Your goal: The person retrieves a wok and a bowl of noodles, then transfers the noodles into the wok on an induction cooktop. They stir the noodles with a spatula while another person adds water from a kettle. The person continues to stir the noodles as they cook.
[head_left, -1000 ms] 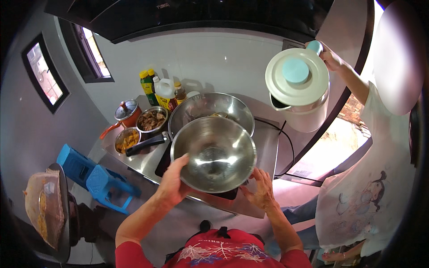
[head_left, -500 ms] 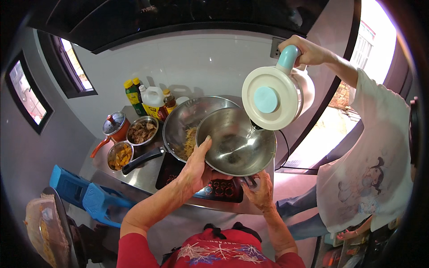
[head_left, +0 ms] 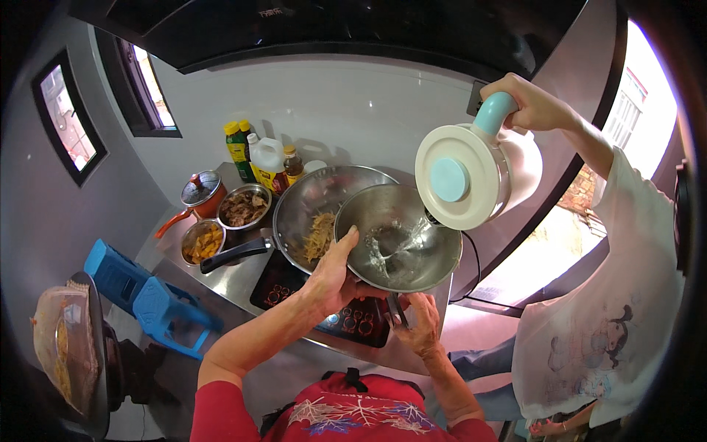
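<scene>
The steel bowl (head_left: 370,210) is held up beside the wok (head_left: 291,202), under a tilted kettle (head_left: 451,177), with water (head_left: 401,243) inside; it looks stiff and tough, probably light alone but heavier and slicker with water, best held by rim and handle; the left hand (head_left: 333,276) grips its rim, and the right hand (head_left: 420,328) seems closed around its dark handle (head_left: 398,311). Below are a black cooktop (head_left: 283,281) and metal counter (head_left: 234,278); blue stools (head_left: 166,309) stand left.

Kitchen, with wok (head_left: 293,214) and cooktop (head_left: 274,281)
</scene>
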A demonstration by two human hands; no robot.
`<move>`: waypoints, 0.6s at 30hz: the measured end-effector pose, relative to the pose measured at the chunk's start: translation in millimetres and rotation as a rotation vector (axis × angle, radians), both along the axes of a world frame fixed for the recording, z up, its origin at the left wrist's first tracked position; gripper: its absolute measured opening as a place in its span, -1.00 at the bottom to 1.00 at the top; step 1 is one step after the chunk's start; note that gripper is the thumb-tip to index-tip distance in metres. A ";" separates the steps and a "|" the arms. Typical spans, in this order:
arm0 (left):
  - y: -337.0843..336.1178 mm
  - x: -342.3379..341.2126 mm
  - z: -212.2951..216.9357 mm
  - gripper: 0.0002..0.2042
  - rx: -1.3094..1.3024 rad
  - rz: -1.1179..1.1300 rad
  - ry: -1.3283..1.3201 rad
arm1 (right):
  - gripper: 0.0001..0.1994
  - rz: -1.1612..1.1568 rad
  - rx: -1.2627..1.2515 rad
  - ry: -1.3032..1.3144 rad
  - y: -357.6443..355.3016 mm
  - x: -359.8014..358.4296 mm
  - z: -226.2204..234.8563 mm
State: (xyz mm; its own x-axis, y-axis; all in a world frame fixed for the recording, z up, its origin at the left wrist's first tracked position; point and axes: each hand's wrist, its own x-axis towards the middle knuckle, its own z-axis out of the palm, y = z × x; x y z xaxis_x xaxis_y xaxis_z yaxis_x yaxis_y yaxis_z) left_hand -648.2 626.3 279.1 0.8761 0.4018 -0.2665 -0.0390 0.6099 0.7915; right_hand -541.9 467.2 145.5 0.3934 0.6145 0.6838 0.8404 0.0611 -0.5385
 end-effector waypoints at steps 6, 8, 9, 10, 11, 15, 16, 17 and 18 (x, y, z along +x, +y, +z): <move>0.8 12.0 -9.8 -0.52 -0.071 -0.057 -0.016 | -0.50 0.092 0.041 -0.074 10.3 9.0 1.4; 0.2 15.0 -10.6 -0.51 -0.080 -0.055 -0.017 | -0.49 0.109 0.046 -0.070 12.8 12.6 -1.1; 2.4 16.4 -14.3 -0.51 -0.084 -0.063 -0.027 | -0.46 0.110 0.039 -0.061 13.4 14.0 -3.2; 3.8 18.1 -15.8 -0.51 -0.089 -0.070 -0.037 | -0.44 0.112 0.030 -0.051 14.2 15.7 -4.2; 3.4 19.5 -14.2 -0.50 -0.091 -0.050 -0.029 | -0.45 0.111 0.048 -0.057 15.7 15.7 -3.1; 2.0 23.5 -8.7 -0.51 -0.120 0.032 -0.025 | -0.44 0.186 0.036 -0.108 19.6 17.8 1.6; 2.8 23.6 -8.6 -0.52 -0.128 0.053 -0.032 | -0.44 0.222 0.017 -0.128 20.6 19.1 2.3; 4.8 23.3 -9.8 -0.53 -0.132 0.059 -0.022 | -0.49 0.249 0.025 -0.021 21.5 16.5 5.5; 8.1 22.6 -12.0 -0.53 -0.136 0.066 -0.012 | -0.54 0.275 0.032 0.087 21.8 11.1 11.2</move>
